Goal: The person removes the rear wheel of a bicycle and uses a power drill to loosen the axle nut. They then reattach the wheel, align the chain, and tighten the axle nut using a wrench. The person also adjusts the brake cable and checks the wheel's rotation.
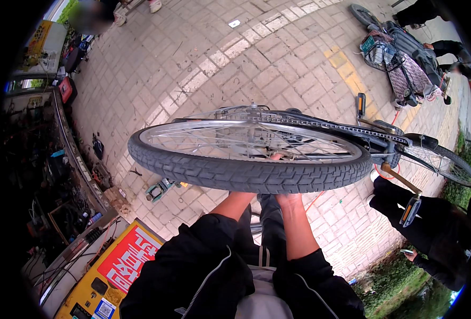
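Note:
A bicycle wheel (256,176) with a black knobbly tyre and silver rim lies across the view in front of me. It belongs to a bicycle whose chain (320,123) and pedals (409,211) show at the right. My left forearm (236,204) reaches under the near side of the tyre, which hides that hand. My right forearm (294,212) goes under the tyre beside it. Through the spokes a bit of a finger (277,156), seemingly of my right hand, shows next to a metal spring (286,153). What either hand grips is hidden.
A parked scooter (400,61) stands far right on the paving. One person (421,228) in black is at the right, holding a phone (407,251). At left are a cluttered tool stall (60,175), a yellow machine (81,295) and a small greenish tool (158,190) on the ground.

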Motion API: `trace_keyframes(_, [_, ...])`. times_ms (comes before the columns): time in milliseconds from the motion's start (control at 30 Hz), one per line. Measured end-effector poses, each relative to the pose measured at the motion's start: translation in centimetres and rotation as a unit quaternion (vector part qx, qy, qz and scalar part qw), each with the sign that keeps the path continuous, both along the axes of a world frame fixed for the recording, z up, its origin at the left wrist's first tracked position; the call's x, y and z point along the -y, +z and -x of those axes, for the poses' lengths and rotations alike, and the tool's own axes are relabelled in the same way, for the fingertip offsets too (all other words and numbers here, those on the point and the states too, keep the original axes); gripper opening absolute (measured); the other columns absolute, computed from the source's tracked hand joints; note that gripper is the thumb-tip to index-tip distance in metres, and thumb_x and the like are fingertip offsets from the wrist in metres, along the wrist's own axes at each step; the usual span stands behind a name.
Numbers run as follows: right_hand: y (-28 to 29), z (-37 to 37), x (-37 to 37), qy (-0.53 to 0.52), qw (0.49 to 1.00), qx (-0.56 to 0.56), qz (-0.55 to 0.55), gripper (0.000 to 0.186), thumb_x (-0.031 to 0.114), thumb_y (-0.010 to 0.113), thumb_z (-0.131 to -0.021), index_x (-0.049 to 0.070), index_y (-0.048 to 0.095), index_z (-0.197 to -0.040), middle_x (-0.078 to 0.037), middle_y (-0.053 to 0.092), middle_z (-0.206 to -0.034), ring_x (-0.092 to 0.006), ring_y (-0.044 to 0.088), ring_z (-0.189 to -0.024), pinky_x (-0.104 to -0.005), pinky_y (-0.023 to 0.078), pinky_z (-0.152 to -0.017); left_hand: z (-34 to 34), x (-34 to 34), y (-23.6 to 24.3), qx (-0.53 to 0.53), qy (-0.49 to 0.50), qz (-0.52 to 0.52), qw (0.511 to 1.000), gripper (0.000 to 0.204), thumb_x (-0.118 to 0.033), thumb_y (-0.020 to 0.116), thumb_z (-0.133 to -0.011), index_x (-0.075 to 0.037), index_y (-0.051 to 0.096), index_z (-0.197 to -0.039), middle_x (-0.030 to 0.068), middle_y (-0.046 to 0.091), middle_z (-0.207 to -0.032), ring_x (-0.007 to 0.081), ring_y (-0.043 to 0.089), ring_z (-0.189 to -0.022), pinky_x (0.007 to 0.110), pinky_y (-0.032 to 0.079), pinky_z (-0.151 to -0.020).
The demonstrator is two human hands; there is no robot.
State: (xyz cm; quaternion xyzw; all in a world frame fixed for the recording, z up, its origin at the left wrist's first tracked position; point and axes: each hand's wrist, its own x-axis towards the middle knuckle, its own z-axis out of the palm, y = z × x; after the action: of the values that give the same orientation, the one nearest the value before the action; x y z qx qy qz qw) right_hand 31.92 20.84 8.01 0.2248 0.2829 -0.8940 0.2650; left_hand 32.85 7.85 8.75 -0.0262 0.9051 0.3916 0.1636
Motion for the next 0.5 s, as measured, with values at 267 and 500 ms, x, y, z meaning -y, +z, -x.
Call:
trace_keyframes(267, [1.8,2.5,1.7,-0.101,0.985,0.126,-0.061,0.038,0.036,0.046,-0.092,0.004,0.060,-0.105,-0.008,0.064,-0.101,-0.0192,0.060,-0.092,-0.0326,0.049,-0.079,1.8,-0.3,-1.4,-0.046,-0.017,-0.018,0.999,0.032,-0.032,0.044,-0.093,-0.011,0.047,-0.116,0.0179,0.059,-0.108,0.0297,0.058,-0.099,0.041,0.043,-0.088])
trace_keyframes(500, [-0.3,1.3,0.6,-0.067,0.980,0.141,-0.120,0.029,0.028,0.049,-0.091,0.008,0.061,-0.108,-0.007,0.064,-0.107,-0.0217,0.060,-0.098,-0.0372,0.049,-0.084,3.9,-1.0,2.4,0.119,-0.037,-0.080,0.989,0.043,-0.037,0.050,-0.089,-0.004,0.055,-0.117,0.0184,0.059,-0.115,0.0325,0.055,-0.106,0.040,0.042,-0.091])
